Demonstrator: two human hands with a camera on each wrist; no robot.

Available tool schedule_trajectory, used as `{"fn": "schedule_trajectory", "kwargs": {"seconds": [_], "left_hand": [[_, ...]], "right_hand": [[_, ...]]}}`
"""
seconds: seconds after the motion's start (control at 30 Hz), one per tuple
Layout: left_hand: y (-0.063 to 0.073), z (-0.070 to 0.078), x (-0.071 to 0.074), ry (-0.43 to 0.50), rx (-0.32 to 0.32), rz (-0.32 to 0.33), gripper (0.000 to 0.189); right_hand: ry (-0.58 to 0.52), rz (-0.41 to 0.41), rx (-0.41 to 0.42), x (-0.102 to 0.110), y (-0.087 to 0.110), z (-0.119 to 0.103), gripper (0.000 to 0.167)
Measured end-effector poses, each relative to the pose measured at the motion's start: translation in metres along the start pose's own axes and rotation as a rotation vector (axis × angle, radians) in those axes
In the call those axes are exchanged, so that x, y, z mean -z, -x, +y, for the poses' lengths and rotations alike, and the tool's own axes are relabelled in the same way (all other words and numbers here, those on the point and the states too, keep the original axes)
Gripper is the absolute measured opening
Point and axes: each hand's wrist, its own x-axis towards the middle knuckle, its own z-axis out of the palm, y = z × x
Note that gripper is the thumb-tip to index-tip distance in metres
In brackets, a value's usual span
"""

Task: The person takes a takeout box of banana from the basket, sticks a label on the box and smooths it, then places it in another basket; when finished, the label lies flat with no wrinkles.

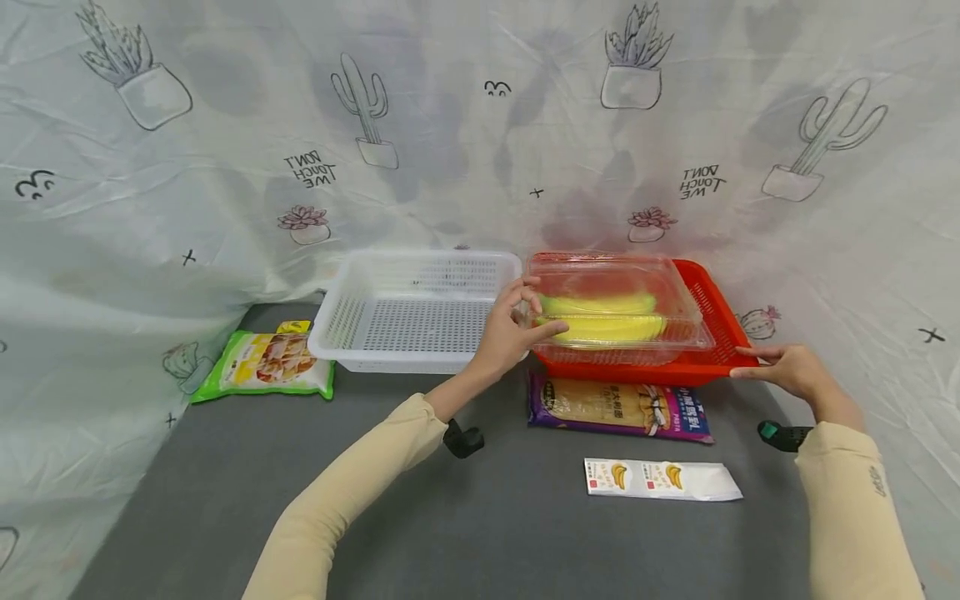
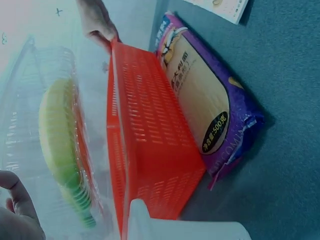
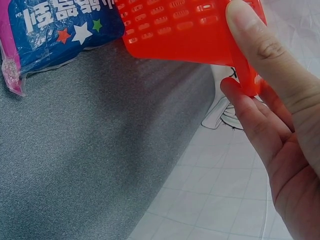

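A clear plastic box (image 1: 611, 287) with yellow-green bananas (image 1: 607, 329) inside sits at the top of a red basket (image 1: 708, 308), overlapping its rim. My left hand (image 1: 510, 329) holds the box by its left end, thumb along the near side; in the left wrist view only part of that hand (image 2: 20, 212) shows. At the basket's right end my right hand (image 1: 798, 371) pinches the rim. The right wrist view has the thumb (image 3: 267, 47) on one side of the red rim and the fingers on the other.
A white basket (image 1: 420, 363) stands left of the red one. In front of the red basket lies a purple pasta bag (image 1: 615, 408), with a white strip of banana labels (image 1: 660, 480) nearer. A green food bag (image 1: 270, 364) lies far left. Printed cloth (image 1: 450, 125) hangs behind.
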Motion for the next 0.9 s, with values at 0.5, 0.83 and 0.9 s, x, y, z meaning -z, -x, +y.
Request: {"fn": "schedule_trajectory", "kwargs": {"seconds": [0.5,0.83,0.9], "left_hand": [[0.027,0.024,0.044,-0.043,0.011,0.014,0.03],[0.062,0.069,0.081,-0.078,0.095,0.024,0.028],[0.068,0.07,0.087,-0.072,0.098,0.029,0.029]], "right_hand": [[-0.014,-0.019,-0.01,0.001,-0.001,0.002,0.096],[-0.005,-0.016,0.004,0.001,-0.002,0.001,0.092],[-0.007,-0.013,0.007,0.001,-0.001,0.0,0.092]]}}
